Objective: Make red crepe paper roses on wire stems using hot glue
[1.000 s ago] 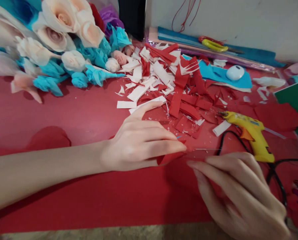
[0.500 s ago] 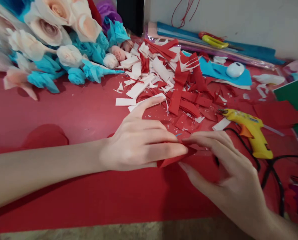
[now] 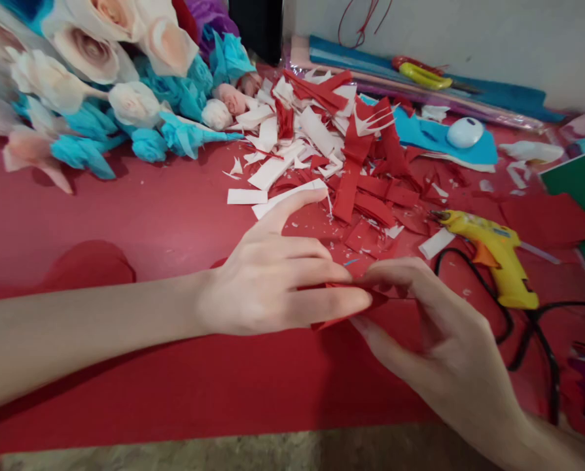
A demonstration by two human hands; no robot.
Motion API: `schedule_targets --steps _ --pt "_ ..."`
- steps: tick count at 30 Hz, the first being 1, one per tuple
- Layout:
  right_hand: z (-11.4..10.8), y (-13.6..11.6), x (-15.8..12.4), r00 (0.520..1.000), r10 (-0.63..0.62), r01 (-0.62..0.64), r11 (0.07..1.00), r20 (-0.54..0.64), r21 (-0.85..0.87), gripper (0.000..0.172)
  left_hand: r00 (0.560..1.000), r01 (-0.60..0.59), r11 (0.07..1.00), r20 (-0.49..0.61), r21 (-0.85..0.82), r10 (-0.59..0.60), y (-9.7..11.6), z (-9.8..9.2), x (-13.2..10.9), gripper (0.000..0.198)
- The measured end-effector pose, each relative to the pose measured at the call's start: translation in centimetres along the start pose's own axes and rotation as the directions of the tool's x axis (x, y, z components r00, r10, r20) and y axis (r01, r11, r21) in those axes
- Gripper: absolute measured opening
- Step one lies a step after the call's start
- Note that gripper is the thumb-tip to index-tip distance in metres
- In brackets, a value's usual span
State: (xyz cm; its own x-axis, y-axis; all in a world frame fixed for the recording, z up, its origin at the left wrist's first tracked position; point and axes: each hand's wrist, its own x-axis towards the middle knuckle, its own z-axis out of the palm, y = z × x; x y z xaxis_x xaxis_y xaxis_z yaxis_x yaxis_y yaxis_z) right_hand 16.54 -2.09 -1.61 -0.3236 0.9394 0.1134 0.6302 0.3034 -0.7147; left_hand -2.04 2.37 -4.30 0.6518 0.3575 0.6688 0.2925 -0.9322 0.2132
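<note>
Scraps of red and white paper [image 3: 317, 134] strew the glossy red tabletop [image 3: 184, 222] before a pale grey wall [image 3: 449, 33]; a yellow plastic glue gun [image 3: 506, 258] lies rightward. A folded, pointed red paper piece [image 3: 336, 322] sits held beneath the left hand's [image 3: 267, 281] nearly straight fingers. The right hand's [image 3: 449, 347] parted thumb and forefinger bracket its end; whether gripping, I cannot tell.
</note>
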Motion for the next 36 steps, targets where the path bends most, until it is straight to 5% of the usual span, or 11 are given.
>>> schedule_targets --steps 16,29,36 --pt "-0.4 0.0 -0.1 0.994 0.078 -0.085 0.992 0.073 0.095 0.021 0.999 0.047 0.997 0.018 -0.066 -0.046 -0.1 0.2 -0.2 0.014" --pt "-1.2 0.3 0.4 0.975 0.146 -0.175 0.968 0.167 0.180 0.014 0.952 0.300 0.891 0.162 -0.341 -0.259 -0.4 0.0 -0.3 0.024" --pt "-1.5 0.7 0.6 0.921 0.263 -0.355 0.872 0.288 0.337 0.015 0.904 0.427 0.816 0.213 -0.390 -0.372 -0.2 -0.1 0.3 0.050"
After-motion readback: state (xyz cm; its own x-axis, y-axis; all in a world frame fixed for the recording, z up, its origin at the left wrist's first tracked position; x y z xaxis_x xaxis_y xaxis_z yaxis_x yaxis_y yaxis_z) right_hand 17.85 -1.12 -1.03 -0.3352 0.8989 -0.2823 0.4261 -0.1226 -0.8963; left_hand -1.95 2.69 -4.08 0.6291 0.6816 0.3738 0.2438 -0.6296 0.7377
